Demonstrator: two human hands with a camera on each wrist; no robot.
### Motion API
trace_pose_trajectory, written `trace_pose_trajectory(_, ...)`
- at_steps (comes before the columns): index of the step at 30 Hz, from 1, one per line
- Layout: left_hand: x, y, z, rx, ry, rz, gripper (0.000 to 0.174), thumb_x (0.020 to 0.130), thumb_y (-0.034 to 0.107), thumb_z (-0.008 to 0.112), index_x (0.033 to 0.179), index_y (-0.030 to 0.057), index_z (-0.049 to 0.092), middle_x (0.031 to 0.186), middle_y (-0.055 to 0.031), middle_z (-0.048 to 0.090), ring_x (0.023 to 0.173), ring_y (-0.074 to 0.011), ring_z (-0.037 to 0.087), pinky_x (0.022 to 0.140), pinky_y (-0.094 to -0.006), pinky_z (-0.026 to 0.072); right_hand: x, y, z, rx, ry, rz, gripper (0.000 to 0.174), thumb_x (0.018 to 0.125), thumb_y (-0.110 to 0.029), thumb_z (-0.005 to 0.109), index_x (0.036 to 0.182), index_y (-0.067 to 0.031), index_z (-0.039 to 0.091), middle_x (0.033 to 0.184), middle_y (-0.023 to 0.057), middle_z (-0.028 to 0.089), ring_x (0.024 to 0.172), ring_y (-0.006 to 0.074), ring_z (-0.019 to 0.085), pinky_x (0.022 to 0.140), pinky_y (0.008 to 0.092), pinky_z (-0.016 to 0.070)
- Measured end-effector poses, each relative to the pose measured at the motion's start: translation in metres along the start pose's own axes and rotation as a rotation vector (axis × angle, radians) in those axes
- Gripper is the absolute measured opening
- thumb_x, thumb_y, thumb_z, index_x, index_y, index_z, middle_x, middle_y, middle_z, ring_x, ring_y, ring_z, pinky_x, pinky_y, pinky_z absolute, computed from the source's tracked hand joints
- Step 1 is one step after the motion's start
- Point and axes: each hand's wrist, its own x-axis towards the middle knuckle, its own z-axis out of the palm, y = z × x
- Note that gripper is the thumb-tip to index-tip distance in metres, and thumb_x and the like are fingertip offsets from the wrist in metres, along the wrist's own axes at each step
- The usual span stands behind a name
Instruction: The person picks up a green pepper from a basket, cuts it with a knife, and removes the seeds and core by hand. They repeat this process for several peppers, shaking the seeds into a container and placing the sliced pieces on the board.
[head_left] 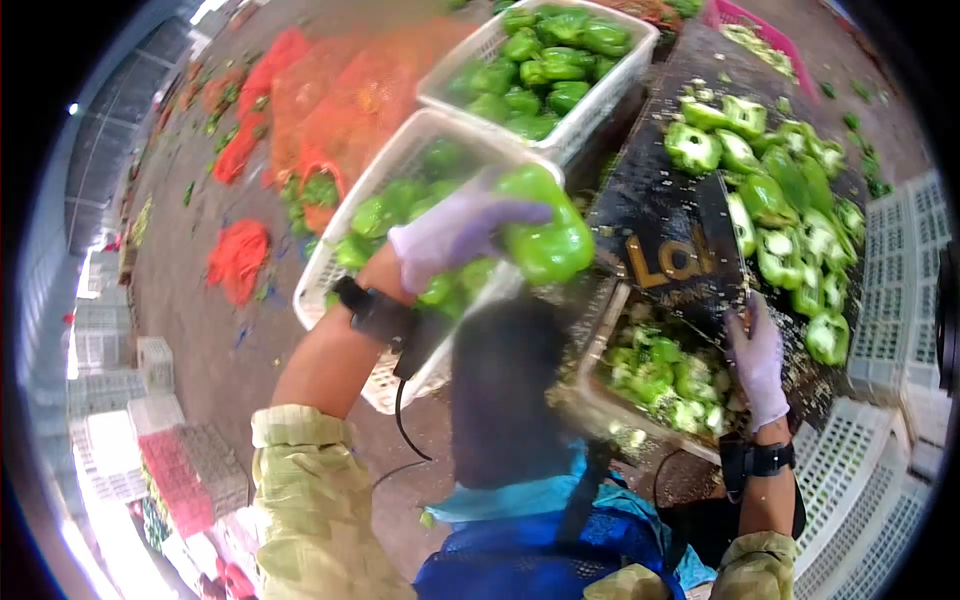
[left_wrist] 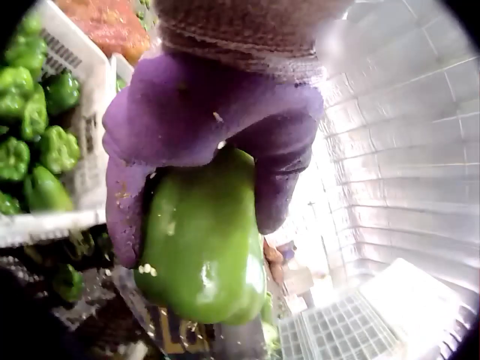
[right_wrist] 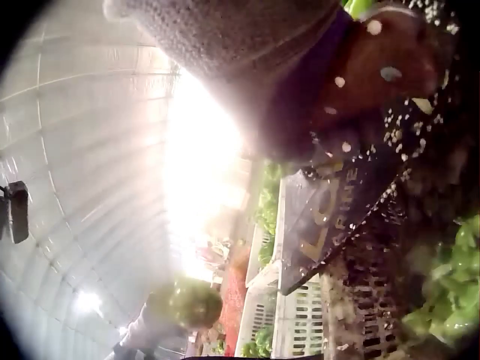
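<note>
A whole green bell pepper (head_left: 548, 228) hangs from my gloved left hand (head_left: 455, 235), above the left crate. In the left wrist view, the fingers and thumb grip this pepper (left_wrist: 206, 240) from both sides around its upper end. My gloved right hand (head_left: 757, 360) is low at the near edge of a dark board (head_left: 690, 215) with yellow lettering. It sits beside a bin (head_left: 590, 375) of green pepper scraps (head_left: 665, 380). In the right wrist view, the right hand (right_wrist: 330, 82) is dark and speckled with seeds; I cannot tell whether it holds anything.
Opened, cored peppers (head_left: 790, 210) are heaped on the board's right side. Two white crates, one nearer (head_left: 320, 280) and one farther (head_left: 600, 120), hold whole peppers. Empty-looking white crates (head_left: 850, 460) stand at the right. Orange net sacks (head_left: 330, 100) lie on the floor, left of the crates.
</note>
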Motion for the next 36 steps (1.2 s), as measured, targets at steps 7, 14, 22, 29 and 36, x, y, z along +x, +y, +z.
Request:
trace_pose_trajectory(7,0.091,-0.022,0.149,0.045,-0.218,-0.191,0.052,0.084,0.027,0.068,0.125,0.0003,0.051,0.120,-0.0186,0.055,0.114,-0.0286,0.055,0.089,-0.0448,0.0494,-0.043,-0.004,-0.043,0.395,0.078,0.039,0.028,0.092,-0.014,0.057,0.115,0.0004,0.052,0.070,0.0080,0.060,0.055,0.0114,0.054,0.051,0.0284,0.0416)
trace_pose_trajectory(14,0.125,-0.100,0.185,0.368,0.310,-0.056,0.069,0.091,0.051,0.049,0.144,0.0112,0.030,0.140,-0.0299,0.030,0.128,-0.0469,0.036,0.108,-0.0470,0.0318,-0.068,0.016,-0.048,0.396,0.034,0.037,0.030,0.090,-0.014,0.058,0.117,-0.0027,0.052,0.069,0.0148,0.060,0.058,0.0243,0.061,0.054,0.0349,0.0444)
trace_pose_trajectory(22,0.118,-0.112,0.198,0.329,0.475,0.093,0.055,0.098,0.045,0.036,0.137,0.0058,0.035,0.136,-0.0303,0.033,0.122,-0.0485,0.042,0.102,-0.0500,0.0364,-0.100,0.005,-0.042,0.228,-0.050,-0.064,0.034,0.087,-0.016,0.063,0.116,-0.0024,0.051,0.069,0.0149,0.057,0.060,0.0332,0.057,0.055,0.0413,0.0425)
trace_pose_trajectory(29,0.109,-0.105,0.197,0.357,0.451,0.113,0.049,0.099,0.043,0.035,0.131,0.0052,0.035,0.129,-0.0280,0.038,0.116,-0.0492,0.044,0.098,-0.0536,0.0372,-0.076,0.003,-0.032,0.160,-0.144,-0.056,0.026,0.089,-0.018,0.061,0.104,-0.0003,0.048,0.065,0.0161,0.054,0.059,0.0351,0.053,0.055,0.0439,0.0401)
trace_pose_trajectory(36,0.120,-0.134,0.193,0.334,0.461,0.200,0.050,0.099,0.040,0.038,0.132,0.0034,0.034,0.130,-0.0299,0.036,0.117,-0.0494,0.043,0.100,-0.0518,0.0368,-0.004,-0.014,0.004,0.281,-0.408,0.011,0.031,0.090,-0.021,0.055,0.106,0.0028,0.046,0.071,0.0237,0.059,0.068,0.0431,0.058,0.060,0.0493,0.0444)
